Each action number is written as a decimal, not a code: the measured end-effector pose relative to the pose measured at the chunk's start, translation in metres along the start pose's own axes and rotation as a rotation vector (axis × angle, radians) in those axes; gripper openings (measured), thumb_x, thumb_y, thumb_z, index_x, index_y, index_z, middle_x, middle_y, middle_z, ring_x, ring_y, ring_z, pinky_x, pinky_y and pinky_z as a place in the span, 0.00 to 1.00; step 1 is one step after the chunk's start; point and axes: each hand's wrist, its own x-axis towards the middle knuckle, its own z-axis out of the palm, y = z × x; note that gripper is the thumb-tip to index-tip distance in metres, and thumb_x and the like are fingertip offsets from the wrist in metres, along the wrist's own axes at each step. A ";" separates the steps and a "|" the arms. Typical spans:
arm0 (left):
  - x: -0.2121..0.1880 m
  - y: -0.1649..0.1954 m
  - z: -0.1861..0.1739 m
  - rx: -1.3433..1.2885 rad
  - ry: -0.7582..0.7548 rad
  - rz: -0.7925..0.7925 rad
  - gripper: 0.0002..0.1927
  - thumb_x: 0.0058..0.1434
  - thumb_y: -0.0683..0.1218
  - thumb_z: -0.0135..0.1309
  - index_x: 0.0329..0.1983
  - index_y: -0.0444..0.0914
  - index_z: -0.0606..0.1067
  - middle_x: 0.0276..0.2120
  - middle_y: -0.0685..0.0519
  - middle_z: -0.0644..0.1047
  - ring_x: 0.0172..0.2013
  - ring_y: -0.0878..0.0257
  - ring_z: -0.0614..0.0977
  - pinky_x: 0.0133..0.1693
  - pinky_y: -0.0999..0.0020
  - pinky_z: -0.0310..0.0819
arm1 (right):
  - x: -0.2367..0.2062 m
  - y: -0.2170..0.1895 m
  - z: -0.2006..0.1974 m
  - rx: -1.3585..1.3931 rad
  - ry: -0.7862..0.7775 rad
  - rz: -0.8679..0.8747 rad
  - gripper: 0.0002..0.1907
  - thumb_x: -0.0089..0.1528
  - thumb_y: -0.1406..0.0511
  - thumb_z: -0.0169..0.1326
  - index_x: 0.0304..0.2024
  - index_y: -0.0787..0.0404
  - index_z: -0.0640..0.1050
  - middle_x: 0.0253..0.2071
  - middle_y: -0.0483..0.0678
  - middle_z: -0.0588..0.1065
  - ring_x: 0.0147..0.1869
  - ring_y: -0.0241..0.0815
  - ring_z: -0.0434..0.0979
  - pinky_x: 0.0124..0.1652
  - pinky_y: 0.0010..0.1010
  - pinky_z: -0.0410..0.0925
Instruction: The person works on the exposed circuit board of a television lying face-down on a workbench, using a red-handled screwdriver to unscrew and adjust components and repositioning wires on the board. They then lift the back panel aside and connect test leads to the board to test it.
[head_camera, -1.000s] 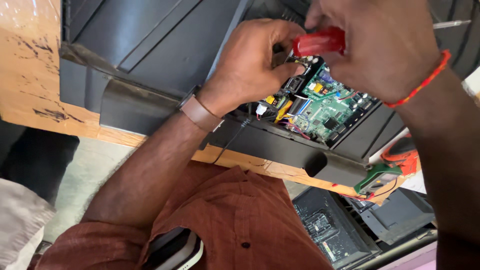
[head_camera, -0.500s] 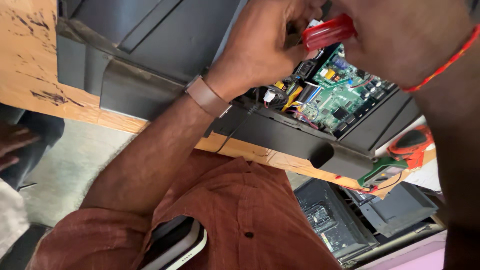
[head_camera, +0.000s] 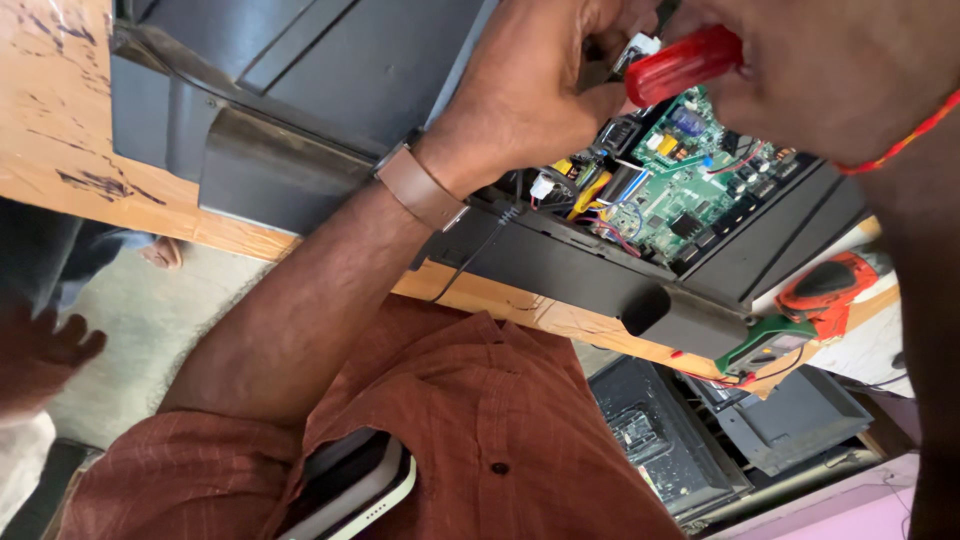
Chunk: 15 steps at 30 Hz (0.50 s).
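Rust-brown shirt fabric (head_camera: 480, 450) fills the near edge, with a white-edged slim device (head_camera: 350, 490) tucked at the chest. Beyond it, the left hand (head_camera: 540, 90), a tan strap at its wrist, is curled over the far corner of the open dark-grey plastic appliance casing (head_camera: 300, 110) lying on the scratched wooden surface (head_camera: 50, 120); whether anything is pinched in its grip cannot be told. The right hand (head_camera: 830, 80), a red thread at its wrist, is closed around a translucent red tool handle (head_camera: 685, 62), whose tip is hidden, just above the exposed green circuit board (head_camera: 680, 185). A slip of the tool could, it is judged, scratch the board or tear the thin coloured wires (head_camera: 590, 195) beside it. No label or package can be made out. At the right, a green-cased handheld meter (head_camera: 770, 345) and an orange-and-black tool (head_camera: 835, 285) are seen.
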 end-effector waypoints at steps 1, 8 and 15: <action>0.000 -0.002 0.003 -0.105 0.018 0.080 0.20 0.58 0.33 0.67 0.51 0.34 0.72 0.40 0.52 0.78 0.42 0.64 0.82 0.45 0.68 0.78 | 0.000 0.002 0.003 0.026 -0.011 -0.001 0.19 0.53 0.72 0.62 0.47 0.63 0.81 0.28 0.53 0.76 0.28 0.44 0.76 0.28 0.34 0.68; -0.005 -0.018 0.008 -0.112 -0.009 -0.049 0.18 0.61 0.32 0.67 0.51 0.34 0.74 0.39 0.53 0.79 0.41 0.69 0.82 0.43 0.70 0.80 | 0.000 0.019 0.018 0.148 0.027 -0.084 0.21 0.51 0.73 0.60 0.49 0.65 0.79 0.33 0.54 0.77 0.31 0.45 0.76 0.32 0.35 0.69; -0.002 -0.023 0.014 -0.271 -0.005 0.015 0.21 0.61 0.29 0.65 0.54 0.33 0.73 0.44 0.52 0.79 0.46 0.67 0.83 0.48 0.69 0.82 | 0.001 0.019 0.019 0.114 -0.102 0.054 0.23 0.53 0.73 0.59 0.52 0.63 0.80 0.26 0.55 0.75 0.25 0.45 0.75 0.28 0.35 0.68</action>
